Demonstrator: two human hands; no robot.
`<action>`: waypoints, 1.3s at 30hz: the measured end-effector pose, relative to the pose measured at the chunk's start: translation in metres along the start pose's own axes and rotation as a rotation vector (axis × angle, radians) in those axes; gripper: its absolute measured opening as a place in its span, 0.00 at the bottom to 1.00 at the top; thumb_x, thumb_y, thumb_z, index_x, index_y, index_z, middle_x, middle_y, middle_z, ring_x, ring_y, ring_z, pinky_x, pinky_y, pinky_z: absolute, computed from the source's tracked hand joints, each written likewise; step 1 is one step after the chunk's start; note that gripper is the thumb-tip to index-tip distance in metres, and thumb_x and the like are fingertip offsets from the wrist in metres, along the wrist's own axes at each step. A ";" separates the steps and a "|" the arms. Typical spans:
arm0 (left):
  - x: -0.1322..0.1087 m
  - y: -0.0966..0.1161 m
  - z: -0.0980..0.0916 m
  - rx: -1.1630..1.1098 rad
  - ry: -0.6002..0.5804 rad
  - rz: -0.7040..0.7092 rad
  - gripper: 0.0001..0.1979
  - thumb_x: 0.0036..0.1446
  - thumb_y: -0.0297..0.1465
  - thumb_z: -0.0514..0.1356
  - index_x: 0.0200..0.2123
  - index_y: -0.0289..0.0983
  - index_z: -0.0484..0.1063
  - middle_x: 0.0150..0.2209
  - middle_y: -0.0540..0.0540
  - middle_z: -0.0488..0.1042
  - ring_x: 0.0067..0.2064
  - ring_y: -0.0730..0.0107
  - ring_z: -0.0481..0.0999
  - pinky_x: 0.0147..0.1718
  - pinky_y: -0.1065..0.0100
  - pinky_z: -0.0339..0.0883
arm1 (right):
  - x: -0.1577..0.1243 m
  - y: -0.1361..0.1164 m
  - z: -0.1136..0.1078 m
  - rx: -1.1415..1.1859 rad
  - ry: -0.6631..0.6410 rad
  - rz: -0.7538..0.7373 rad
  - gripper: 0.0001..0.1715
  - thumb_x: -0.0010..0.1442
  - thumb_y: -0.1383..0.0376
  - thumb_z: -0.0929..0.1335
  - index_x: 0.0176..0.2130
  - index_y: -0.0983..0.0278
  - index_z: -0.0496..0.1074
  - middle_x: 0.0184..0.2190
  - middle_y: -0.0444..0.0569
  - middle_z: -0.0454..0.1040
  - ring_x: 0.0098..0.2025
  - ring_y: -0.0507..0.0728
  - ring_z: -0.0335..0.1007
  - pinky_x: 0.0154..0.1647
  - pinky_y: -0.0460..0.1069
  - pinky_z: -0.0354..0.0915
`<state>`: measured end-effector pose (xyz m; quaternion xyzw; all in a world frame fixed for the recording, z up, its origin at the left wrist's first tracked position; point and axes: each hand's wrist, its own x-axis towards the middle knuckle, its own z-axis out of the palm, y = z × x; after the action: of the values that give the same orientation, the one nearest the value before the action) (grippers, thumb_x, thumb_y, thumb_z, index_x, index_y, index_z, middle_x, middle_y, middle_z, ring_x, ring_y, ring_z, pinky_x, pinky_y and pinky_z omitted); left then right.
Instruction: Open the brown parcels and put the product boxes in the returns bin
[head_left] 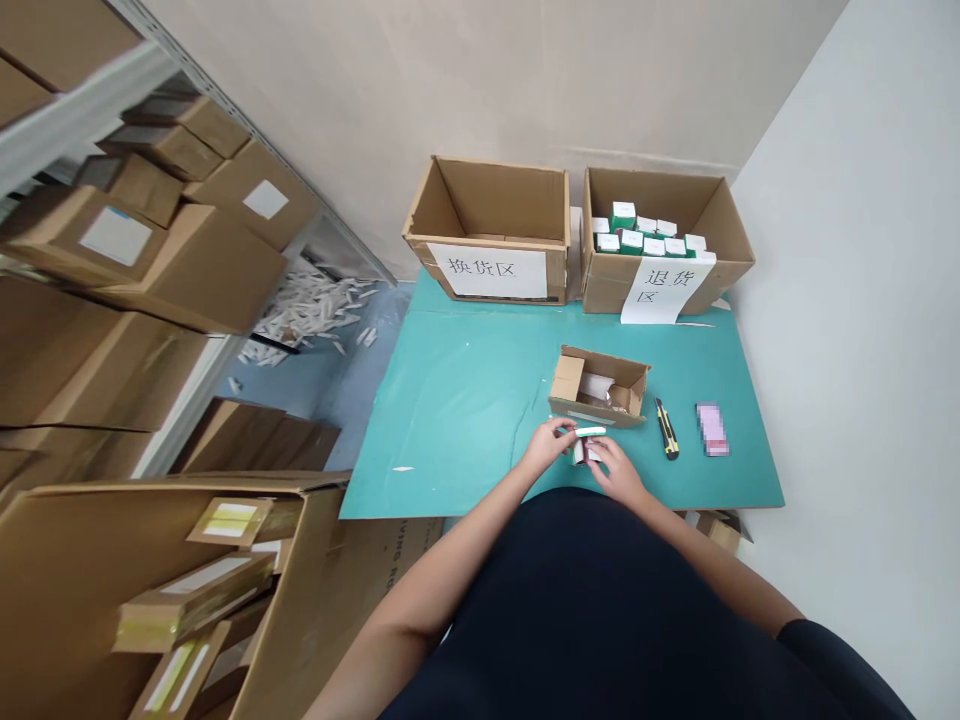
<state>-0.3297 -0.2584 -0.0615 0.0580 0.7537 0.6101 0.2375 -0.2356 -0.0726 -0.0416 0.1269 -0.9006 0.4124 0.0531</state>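
Both hands meet at the near edge of the teal bench [465, 400], roughly 6 o'clock on its surface.

- Your left hand [546, 446]: fingers curled, pinching the left end of a small white pack [589, 433].
- Your right hand [619, 470]: closed on the same pack from the right and below. It may hold a second small piece underneath, but that is too small to tell.
- The pack is off the bench, held between both hands just in front of your body.

Around the hands:
- At 12 o'clock, just beyond them, is a small open carton [568, 378] with its flaps up and pale contents inside.
- At 2 o'clock is a yellow-and-black utility knife [666, 428], lying flat just right of that carton.
- Further out at 3 o'clock is a pink item [711, 428], blurred and apart from the knife.

Far edge of the bench:
- At 11 o'clock is a large open carton with a paper label [487, 200].
- At 1 o'clock is a second labelled carton [705, 205], holding green-and-white boxes [637, 235].

Off the bench:
- At 9 to 10 o'clock, shelving [75, 110] is stacked with brown cartons.
- On the floor beneath it is a heap of white packets [307, 310].
- At 7 o'clock, a big carton [67, 560] holds flat taped boxes.
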 end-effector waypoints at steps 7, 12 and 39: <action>-0.009 -0.003 0.000 -0.113 -0.001 -0.075 0.18 0.57 0.27 0.56 0.50 0.36 0.76 0.48 0.43 0.79 0.36 0.71 0.80 0.32 0.70 0.78 | 0.006 0.015 0.008 0.479 0.171 0.418 0.23 0.67 0.57 0.63 0.59 0.60 0.64 0.47 0.55 0.75 0.44 0.59 0.78 0.45 0.55 0.76; -0.020 0.001 -0.004 -0.046 -0.036 0.058 0.15 0.61 0.34 0.58 0.48 0.36 0.78 0.48 0.42 0.79 0.43 0.65 0.79 0.36 0.67 0.77 | 0.017 0.021 0.002 0.427 0.097 0.376 0.23 0.64 0.56 0.66 0.56 0.60 0.70 0.48 0.53 0.73 0.44 0.58 0.78 0.45 0.55 0.76; -0.047 -0.023 -0.002 0.410 -0.057 0.398 0.16 0.61 0.35 0.65 0.52 0.44 0.76 0.63 0.41 0.69 0.65 0.56 0.67 0.64 0.51 0.62 | -0.008 0.021 0.011 0.041 0.030 0.128 0.11 0.66 0.63 0.66 0.46 0.59 0.77 0.59 0.57 0.69 0.62 0.63 0.67 0.62 0.62 0.66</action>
<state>-0.2843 -0.2836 -0.0691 0.2687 0.8282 0.4777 0.1174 -0.2336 -0.0667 -0.0657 0.0638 -0.8973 0.4352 0.0376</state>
